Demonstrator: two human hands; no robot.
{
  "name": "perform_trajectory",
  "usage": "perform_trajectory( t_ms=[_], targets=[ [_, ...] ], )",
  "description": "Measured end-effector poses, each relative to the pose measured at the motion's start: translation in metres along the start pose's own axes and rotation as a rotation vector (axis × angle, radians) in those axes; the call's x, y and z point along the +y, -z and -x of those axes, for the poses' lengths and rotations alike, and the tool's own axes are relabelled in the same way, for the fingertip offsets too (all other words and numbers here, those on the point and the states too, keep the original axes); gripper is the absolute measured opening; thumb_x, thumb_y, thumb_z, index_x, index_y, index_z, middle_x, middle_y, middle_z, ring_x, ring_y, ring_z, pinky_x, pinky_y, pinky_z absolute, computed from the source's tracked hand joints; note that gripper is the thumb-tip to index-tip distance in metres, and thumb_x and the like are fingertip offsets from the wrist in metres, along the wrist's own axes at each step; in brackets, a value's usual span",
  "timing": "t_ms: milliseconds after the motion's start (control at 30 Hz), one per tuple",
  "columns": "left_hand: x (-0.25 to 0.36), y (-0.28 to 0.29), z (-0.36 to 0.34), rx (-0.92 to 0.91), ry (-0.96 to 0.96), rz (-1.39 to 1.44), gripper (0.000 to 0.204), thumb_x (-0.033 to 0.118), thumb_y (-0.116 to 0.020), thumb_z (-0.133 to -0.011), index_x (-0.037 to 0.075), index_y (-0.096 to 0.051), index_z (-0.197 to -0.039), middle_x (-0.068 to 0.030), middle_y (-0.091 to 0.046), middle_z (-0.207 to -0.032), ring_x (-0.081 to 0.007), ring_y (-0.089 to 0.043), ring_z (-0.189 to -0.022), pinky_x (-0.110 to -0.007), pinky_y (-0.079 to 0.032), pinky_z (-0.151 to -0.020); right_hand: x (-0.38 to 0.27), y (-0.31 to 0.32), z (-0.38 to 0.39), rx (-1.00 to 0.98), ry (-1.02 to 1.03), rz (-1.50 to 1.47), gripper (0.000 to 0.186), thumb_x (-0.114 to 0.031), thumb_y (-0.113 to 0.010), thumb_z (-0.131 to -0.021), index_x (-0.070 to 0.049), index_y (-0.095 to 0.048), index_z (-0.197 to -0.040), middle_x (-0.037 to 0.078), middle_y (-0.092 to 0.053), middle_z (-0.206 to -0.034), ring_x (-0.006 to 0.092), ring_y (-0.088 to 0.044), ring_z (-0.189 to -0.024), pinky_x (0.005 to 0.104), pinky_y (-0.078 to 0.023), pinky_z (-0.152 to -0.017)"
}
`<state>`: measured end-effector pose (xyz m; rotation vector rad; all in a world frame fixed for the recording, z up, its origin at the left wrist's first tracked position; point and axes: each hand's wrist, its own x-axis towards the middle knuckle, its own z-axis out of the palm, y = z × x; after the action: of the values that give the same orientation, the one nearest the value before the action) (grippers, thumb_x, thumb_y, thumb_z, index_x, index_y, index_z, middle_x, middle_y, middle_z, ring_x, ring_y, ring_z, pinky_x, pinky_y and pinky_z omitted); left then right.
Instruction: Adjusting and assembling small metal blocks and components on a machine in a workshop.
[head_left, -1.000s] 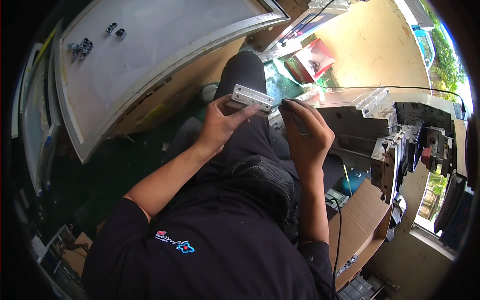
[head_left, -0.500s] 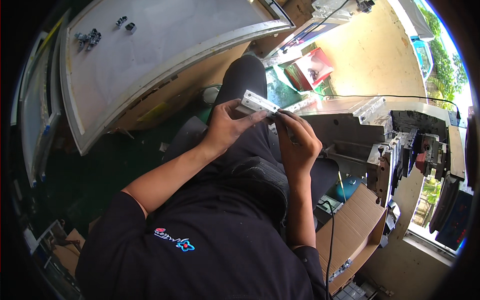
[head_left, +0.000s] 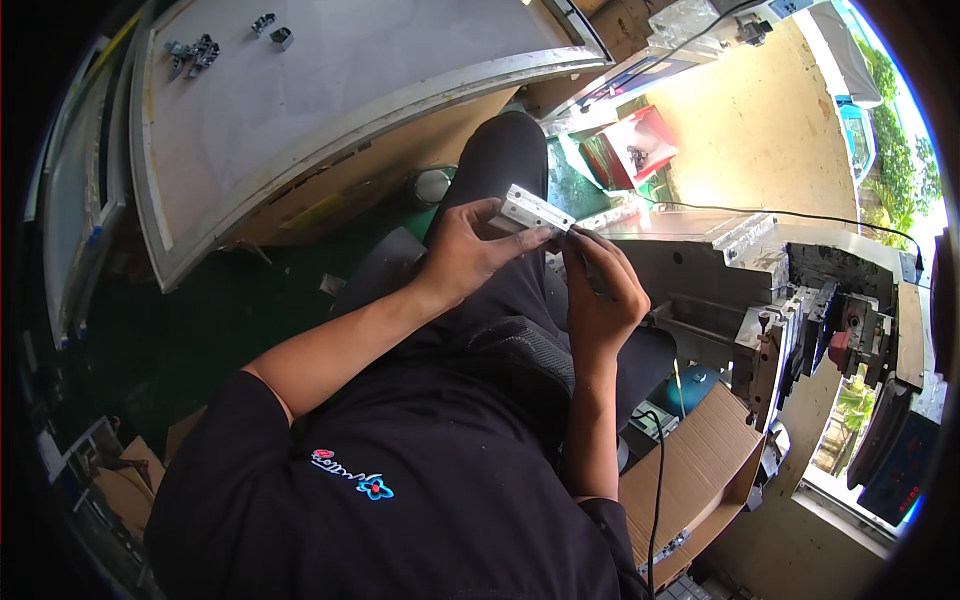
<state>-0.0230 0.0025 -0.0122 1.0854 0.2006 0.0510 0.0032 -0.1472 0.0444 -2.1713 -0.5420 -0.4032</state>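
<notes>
A seated person (head_left: 380, 420) in black has a silvery metal block (head_left: 535, 208) up in front of one bent knee (head_left: 508, 150), off the near side of the pale-topped counter (head_left: 340, 85) and well apart from it. The left hand (head_left: 467, 248) is clamped on the block, thumb across the face, fingers behind. The right hand (head_left: 607, 292) has its fingertips bunched against the block's right end, so the two hands nearly meet there; I can't make out whether anything small is pinched between those fingers. There are holes along the block's face.

On the counter itself, toward its far left, lie some small dark metal parts (head_left: 198, 55), a cluster with a couple of loose ones beside it. Just past the counter's right end sits a red bin (head_left: 645, 140) with bits of something in it. Farther right of the counter, on the person's right, a bulky metal machine (head_left: 715, 265) stands near the right hand. Nearer the person than the counter, off to the right, is a cardboard box (head_left: 690, 450), with a black cable (head_left: 657, 500) hanging in front.
</notes>
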Motion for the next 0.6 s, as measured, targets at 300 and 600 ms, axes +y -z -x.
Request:
perform_trajectory(
  t_ms=[300, 600],
  targets=[
    [-0.001, 0.0, 0.0, -0.015, -0.013, -0.024, 0.017, 0.009, -0.074, -0.081, 0.001, -0.068, -0.095, -0.0036, -0.069, -0.087, -0.0058, -0.062, -0.074, -0.022, -0.052, -0.07, 0.001, 0.0, 0.001, 0.013, -0.025, -0.038, 0.018, 0.006, -0.072, -0.073, -0.001, -0.071, -0.089, 0.011, -0.071, -0.091, 0.021, -0.07, -0.085, 0.0285, -0.052, -0.078],
    [-0.002, 0.0, 0.002, -0.018, 0.003, 0.006, 0.018, 0.007, -0.072, -0.082, 0.001, -0.066, -0.098, -0.0045, -0.069, -0.088, -0.0077, -0.063, -0.076, -0.023, -0.053, -0.072, 0.002, 0.004, 0.011, 0.025, 0.038, 0.056, 0.02, 0.006, -0.072, -0.073, -0.003, -0.071, -0.091, 0.01, -0.071, -0.091, 0.021, -0.069, -0.084, 0.0284, -0.052, -0.077]
  ],
)
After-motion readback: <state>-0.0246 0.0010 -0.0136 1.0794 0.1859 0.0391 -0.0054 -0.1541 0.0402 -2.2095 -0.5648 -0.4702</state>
